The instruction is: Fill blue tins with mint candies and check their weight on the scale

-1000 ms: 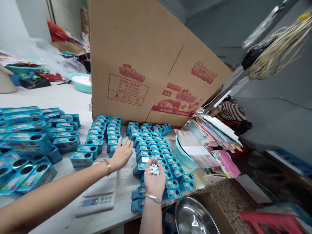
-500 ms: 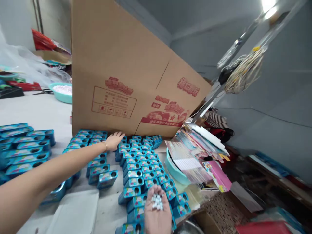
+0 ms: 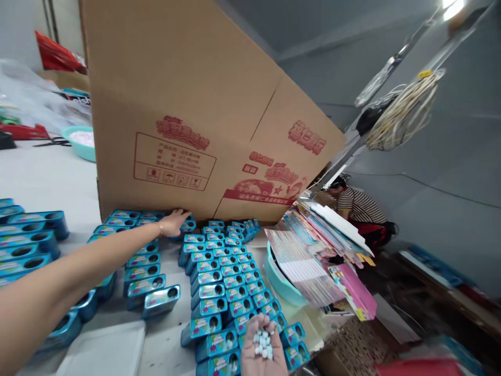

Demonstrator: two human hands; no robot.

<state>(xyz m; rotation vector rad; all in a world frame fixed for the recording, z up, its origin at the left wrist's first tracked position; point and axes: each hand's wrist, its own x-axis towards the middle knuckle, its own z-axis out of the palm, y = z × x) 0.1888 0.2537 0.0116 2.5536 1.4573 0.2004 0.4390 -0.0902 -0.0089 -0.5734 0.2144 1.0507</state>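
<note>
Left hand point(image 3: 172, 223) is stretched far out, fingers flat and spread, not curled. It rests on the back row of blue tins point(image 3: 145, 259), right at the foot of the big cardboard box point(image 3: 188, 104); can't tell whether it grips one.

Right hand point(image 3: 264, 351) is at the bottom edge, palm up and cupped open, with a small heap of white tablets point(image 3: 262, 343) lying in it. It hovers over the near end of the middle tin block point(image 3: 223, 282).

Right of that block is a teal basin point(image 3: 278, 279) with printed cards point(image 3: 309, 256) fanned across it. Further right, a person in a striped shirt point(image 3: 362, 206) is crouched low.
</note>
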